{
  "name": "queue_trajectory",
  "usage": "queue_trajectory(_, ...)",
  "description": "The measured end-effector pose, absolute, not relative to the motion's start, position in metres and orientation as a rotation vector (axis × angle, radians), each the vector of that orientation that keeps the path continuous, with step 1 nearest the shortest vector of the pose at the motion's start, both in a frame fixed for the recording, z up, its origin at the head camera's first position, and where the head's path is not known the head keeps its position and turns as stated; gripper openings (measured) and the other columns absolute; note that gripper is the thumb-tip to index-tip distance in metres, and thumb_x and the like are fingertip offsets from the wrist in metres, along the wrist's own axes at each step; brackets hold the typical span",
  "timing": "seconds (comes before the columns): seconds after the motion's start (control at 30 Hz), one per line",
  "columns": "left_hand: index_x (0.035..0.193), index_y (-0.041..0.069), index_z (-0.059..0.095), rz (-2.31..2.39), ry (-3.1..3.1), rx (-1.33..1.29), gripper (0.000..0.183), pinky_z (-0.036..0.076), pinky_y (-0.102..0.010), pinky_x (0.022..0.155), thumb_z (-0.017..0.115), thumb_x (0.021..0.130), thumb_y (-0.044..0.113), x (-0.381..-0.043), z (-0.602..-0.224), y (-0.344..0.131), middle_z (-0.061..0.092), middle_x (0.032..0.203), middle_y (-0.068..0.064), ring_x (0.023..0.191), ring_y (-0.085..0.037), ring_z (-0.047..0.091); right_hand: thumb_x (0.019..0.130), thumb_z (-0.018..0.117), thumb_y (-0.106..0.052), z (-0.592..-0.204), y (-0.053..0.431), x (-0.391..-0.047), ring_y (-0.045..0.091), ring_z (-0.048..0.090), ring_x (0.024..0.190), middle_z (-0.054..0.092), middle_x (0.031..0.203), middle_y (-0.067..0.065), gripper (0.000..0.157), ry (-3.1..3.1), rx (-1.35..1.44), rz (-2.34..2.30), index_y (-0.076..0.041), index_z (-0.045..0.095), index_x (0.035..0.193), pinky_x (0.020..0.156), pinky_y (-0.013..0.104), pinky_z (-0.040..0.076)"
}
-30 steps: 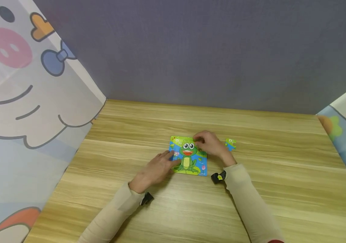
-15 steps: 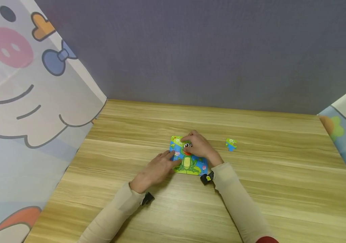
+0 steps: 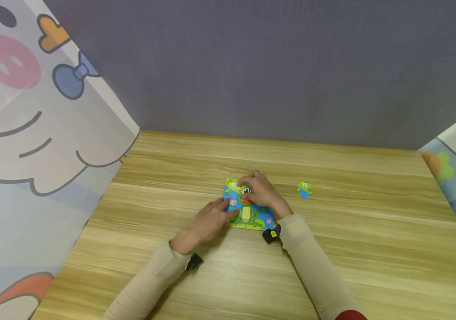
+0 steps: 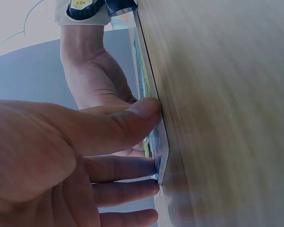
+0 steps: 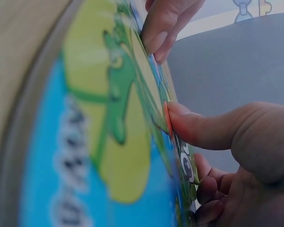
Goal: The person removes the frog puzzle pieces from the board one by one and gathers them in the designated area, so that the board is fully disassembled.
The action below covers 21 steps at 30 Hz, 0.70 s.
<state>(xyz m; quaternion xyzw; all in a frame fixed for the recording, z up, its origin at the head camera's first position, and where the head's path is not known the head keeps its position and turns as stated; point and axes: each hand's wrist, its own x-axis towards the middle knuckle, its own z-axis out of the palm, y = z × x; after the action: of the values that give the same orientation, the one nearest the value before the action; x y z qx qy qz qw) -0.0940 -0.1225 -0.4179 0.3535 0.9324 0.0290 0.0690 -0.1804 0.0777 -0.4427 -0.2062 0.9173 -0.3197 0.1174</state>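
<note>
A square frog jigsaw puzzle [image 3: 246, 216] lies flat on the wooden table. My left hand [image 3: 208, 222] rests at its left side, thumb on the picture and straight fingertips against the edge; the left wrist view shows the thumb [image 4: 132, 120] on the board's rim. Over the frog's face, my right hand [image 3: 263, 192] has curled fingers near the top and the thumb [image 5: 194, 125] on the red mouth, pinching the puzzle piece with the eyes [image 5: 186, 165]. The fingers partly hide that piece, and the puzzle's upper right is covered by the hand.
A loose green and blue puzzle piece [image 3: 304, 190] lies on the table [image 3: 364, 213] to the right of the puzzle. A grey panel [image 3: 272, 75] stands along the table's back edge, with cartoon-printed walls [image 3: 16, 98] at the sides.
My right hand has moved left from the puzzle's upper right corner onto the frog's face, then stayed there. The left hand has kept its place.
</note>
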Motion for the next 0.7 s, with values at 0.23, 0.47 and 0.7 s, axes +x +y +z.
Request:
queue_trajectory(0.23, 0.134, 0.017, 0.064, 0.093, 2.803, 1.047, 0.04, 0.051, -0.054, 0.104, 0.066, 0.095, 0.01, -0.095, -0.418, -0.122, 0.052, 0.147, -0.024, 0.136, -0.042, 0.052, 0.084, 0.08, -0.013, -0.442, 0.078, -0.181, 0.034, 0.05, 0.117, 0.058, 0.125, 0.016, 0.044, 2.68, -0.549, -1.001, -0.014, 0.065, 0.126, 0.1, 0.05, 0.043)
queue_trajectory(0.47, 0.134, 0.018, 0.064, 0.078, 2.8, 1.042, 0.04, 0.05, -0.054, 0.104, 0.066, 0.095, 0.009, -0.094, -0.419, -0.122, 0.052, 0.147, -0.024, 0.136, -0.042, 0.052, 0.079, 0.085, -0.015, -0.441, 0.083, -0.182, 0.032, 0.051, 0.112, 0.061, 0.118, 0.015, 0.045, 2.671, -0.526, -1.136, -0.011, 0.064, 0.119, 0.097, 0.048, 0.043)
queue_trajectory(0.7, 0.134, 0.018, 0.064, 0.078, 2.802, 1.042, 0.04, 0.051, -0.054, 0.104, 0.066, 0.095, 0.009, -0.094, -0.419, -0.122, 0.052, 0.147, -0.023, 0.136, -0.042, 0.052, 0.087, 0.076, -0.006, -0.441, 0.092, -0.182, 0.027, 0.054, 0.101, 0.063, 0.112, 0.012, 0.033, 2.623, -0.673, -1.214, -0.01, 0.068, 0.119, 0.088, 0.04, 0.045)
